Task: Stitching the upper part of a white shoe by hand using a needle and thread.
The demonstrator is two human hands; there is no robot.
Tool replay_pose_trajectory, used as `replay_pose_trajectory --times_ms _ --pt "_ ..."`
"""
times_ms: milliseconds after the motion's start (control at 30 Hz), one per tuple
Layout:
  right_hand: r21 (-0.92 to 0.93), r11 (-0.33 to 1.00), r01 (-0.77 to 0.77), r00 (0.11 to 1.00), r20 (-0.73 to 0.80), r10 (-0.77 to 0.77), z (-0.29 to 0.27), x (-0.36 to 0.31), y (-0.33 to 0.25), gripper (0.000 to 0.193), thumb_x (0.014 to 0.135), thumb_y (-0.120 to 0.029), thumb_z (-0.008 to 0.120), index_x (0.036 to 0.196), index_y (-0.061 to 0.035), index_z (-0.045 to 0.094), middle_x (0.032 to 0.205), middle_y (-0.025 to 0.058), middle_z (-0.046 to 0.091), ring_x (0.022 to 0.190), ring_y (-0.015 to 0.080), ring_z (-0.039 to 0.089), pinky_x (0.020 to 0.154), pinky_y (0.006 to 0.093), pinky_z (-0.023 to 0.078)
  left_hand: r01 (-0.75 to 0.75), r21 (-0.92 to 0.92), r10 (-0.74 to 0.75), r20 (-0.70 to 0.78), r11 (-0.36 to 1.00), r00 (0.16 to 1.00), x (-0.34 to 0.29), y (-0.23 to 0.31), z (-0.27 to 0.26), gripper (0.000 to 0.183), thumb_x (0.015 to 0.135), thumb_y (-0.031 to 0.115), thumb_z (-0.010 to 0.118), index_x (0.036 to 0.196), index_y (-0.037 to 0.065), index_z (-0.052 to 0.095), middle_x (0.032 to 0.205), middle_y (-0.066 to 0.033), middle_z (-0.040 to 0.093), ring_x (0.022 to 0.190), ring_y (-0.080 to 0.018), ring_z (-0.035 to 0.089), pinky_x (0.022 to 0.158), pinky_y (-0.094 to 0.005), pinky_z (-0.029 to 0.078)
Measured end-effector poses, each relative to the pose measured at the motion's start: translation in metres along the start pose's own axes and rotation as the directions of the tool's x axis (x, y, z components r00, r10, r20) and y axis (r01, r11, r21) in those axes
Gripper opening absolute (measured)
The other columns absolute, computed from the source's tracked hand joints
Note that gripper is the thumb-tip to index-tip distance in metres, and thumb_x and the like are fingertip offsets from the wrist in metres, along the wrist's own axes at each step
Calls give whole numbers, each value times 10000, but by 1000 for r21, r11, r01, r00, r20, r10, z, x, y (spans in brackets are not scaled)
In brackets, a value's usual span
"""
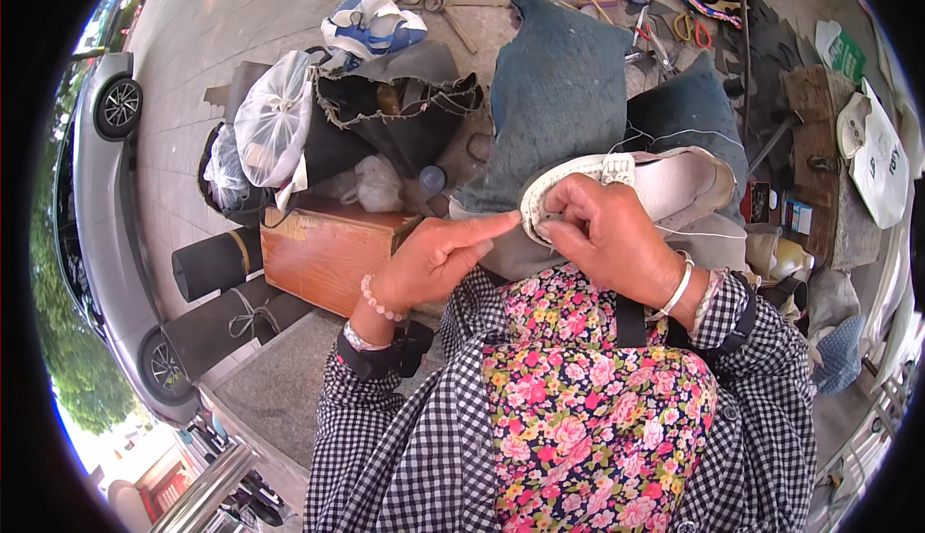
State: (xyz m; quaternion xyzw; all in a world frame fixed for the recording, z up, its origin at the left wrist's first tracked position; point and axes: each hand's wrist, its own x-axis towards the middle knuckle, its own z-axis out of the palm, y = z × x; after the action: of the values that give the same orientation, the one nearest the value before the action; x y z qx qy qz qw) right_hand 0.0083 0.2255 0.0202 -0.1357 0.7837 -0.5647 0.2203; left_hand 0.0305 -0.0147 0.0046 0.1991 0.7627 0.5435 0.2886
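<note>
A white shoe (674, 184) lies across my lap on the blue-grey cloth, its toe to the left and its opening to the right. My right hand (617, 234) is closed at the toe, thumb and bent fingers pinching its edge; anything tiny between them is hidden. With index finger stretched out, my left hand (434, 258) touches the tip of the toe; its other fingers are loosely bent. A thin white thread (689, 132) loops above the shoe, and another strand trails to its right.
An orange-brown wooden box (323, 258) stands at left, near a dark open bag (385, 99) and a clear plastic bag (275, 114). Scissors (660, 51) lie beyond my knees. At right is a wooden crate (814, 162); a silver car (116, 234) is parked far left.
</note>
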Motion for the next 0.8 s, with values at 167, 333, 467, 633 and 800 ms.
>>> replay_pose_trajectory --times_ms 167,333,467,633,800 --pt "-29 999 16 1000 -1 -16 1 1 1 144 777 -60 636 849 26 545 614 153 598 544 264 616 528 339 471 -67 80 74 -87 994 993 4 3 1 361 860 -8 526 1213 53 571 1148 -120 635 1043 -232 627 861 -284 485" --pt "-37 999 37 999 -14 -37 1 -1 1 147 771 -63 641 845 24 548 607 155 597 537 284 613 532 346 476 -56 173 79 -129 983 989 2 10 4 345 856 11 541 1191 79 592 1101 -130 647 985 -267 644 804 -299 508" --pt "-31 999 11 1000 -6 -11 0 0 1 150 766 -64 643 846 21 549 614 162 599 554 299 619 542 353 481 -67 260 112 -163 963 980 3 11 5 320 854 44 565 1167 99 613 1033 -132 664 897 -287 660 729 -322 522" --pt "-57 997 46 999 -12 -47 1 0 3 149 768 -67 636 851 19 547 633 170 603 586 309 625 562 366 486 -63 293 114 -160 954 980 5 14 5 315 854 54 570 1158 118 623 1001 -126 671 841 -288 665 702 -325 523" --pt "-93 993 72 997 -28 -75 3 1 2 148 772 -83 630 850 13 550 647 179 606 618 341 624 586 392 490 -59 267 95 -123 962 988 7 15 2 313 853 49 568 1156 106 623 1011 -133 669 859 -289 665 715 -324 523"
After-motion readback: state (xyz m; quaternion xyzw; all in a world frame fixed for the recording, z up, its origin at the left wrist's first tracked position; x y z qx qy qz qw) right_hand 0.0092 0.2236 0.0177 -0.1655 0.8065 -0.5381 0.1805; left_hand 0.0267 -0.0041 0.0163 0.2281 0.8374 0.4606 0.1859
